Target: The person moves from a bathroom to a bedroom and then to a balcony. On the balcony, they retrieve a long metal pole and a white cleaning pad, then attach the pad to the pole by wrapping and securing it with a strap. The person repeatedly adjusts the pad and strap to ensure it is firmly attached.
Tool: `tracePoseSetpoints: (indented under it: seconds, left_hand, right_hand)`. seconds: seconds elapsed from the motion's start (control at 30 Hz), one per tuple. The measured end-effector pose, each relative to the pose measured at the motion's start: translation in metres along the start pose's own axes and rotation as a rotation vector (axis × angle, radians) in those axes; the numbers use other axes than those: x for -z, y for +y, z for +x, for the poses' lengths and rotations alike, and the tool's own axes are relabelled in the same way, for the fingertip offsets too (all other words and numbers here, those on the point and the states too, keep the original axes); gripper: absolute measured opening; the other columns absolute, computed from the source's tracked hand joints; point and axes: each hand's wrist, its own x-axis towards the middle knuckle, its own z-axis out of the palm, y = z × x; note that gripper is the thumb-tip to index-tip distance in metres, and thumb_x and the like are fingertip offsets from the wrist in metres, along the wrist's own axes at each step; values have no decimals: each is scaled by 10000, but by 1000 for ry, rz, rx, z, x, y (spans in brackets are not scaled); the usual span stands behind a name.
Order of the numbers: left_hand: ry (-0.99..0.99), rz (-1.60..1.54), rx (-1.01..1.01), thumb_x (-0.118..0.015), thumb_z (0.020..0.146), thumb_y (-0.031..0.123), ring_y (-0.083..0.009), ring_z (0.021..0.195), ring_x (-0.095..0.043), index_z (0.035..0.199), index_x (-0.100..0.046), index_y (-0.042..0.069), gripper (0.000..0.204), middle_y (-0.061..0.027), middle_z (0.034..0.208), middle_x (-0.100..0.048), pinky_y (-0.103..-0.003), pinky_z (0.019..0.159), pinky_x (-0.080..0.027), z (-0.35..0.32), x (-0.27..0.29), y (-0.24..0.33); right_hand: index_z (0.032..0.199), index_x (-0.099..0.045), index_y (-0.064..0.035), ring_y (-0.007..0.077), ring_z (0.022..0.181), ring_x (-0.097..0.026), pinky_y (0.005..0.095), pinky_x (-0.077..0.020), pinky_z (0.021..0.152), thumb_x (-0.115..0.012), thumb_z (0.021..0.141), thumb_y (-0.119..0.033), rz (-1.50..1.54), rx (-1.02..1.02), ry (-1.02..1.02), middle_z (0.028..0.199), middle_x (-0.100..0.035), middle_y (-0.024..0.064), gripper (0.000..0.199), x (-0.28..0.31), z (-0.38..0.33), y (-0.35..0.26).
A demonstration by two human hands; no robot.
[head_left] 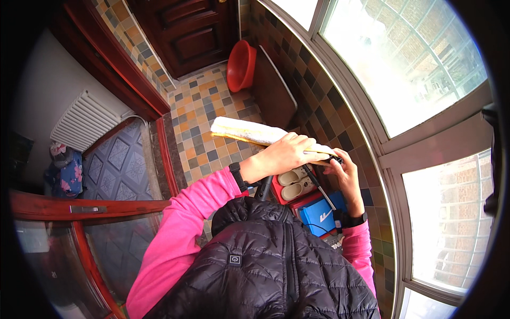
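Note:
Held out in front of me is a long white fluffy mop pad (241, 129) with a yellow edge, slanting from upper left to lower right. My left hand (287, 157) lies across its middle with the fingers closed over it. At its right end, beside a dark piece, my right hand (346, 174) grips the pad between thumb and fingers. Below it runs a thin silver-and-black rod (321, 189); whether it joins the pad is hidden. Cream clog shoes (297, 183) in a red box and a blue shoebox (321, 213) lie under my hands.
A red basin (241, 66) stands by a dark board (272, 87) leaning on the tiled wall. Windows (409, 64) line the right side. A brown door (186, 34) is at the far end. At left are a red-framed glass door (119, 208) and a white radiator (86, 121).

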Motion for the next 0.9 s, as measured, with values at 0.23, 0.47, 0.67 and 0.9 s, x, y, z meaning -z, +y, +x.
tracePoseSetpoints:
  seconds: [0.23, 0.47, 0.67, 0.9]
  left_hand:
    - [574, -145, 223, -669, 841, 53, -282, 1097, -578, 1223, -623, 48, 384, -122, 1141, -596, -379, 996, -442, -45, 31, 1]
    - [1001, -1778, 910, -661, 930, 427, -264, 1257, -514, 1372, -452, 115, 580, -117, 1247, -581, -454, 1070, -398, -72, 28, -54]
    - [1190, -1549, 453, -660, 923, 317, -203, 952, -559, 1101, -511, 93, 323, -69, 970, -557, -387, 930, -461, -39, 41, -54]
    - [1205, -1343, 673, -612, 926, 278, -147, 811, -583, 970, -532, 61, 236, -54, 888, -570, -295, 736, -507, -18, 37, -48]
  right_hand:
    - [1272, -569, 32, 179, 920, -684, 327, -605, 818, -588, 992, -81, 236, -5, 266, 1057, -675, 123, 303, -1, -13, 10]
    - [1287, -556, 58, 172, 839, -672, 330, -608, 768, -539, 1019, -118, 452, -69, 206, 1028, -677, 137, 321, 2, -21, 23]
    - [1303, -510, 42, 154, 715, -585, 289, -519, 651, -468, 1052, -326, 547, -175, 8, 1055, -675, 157, 447, -39, -27, 47]
    - [1201, -536, 20, 138, 660, -523, 266, -431, 568, -469, 1042, -434, 750, -430, -33, 967, -639, 99, 485, -64, -43, 73]
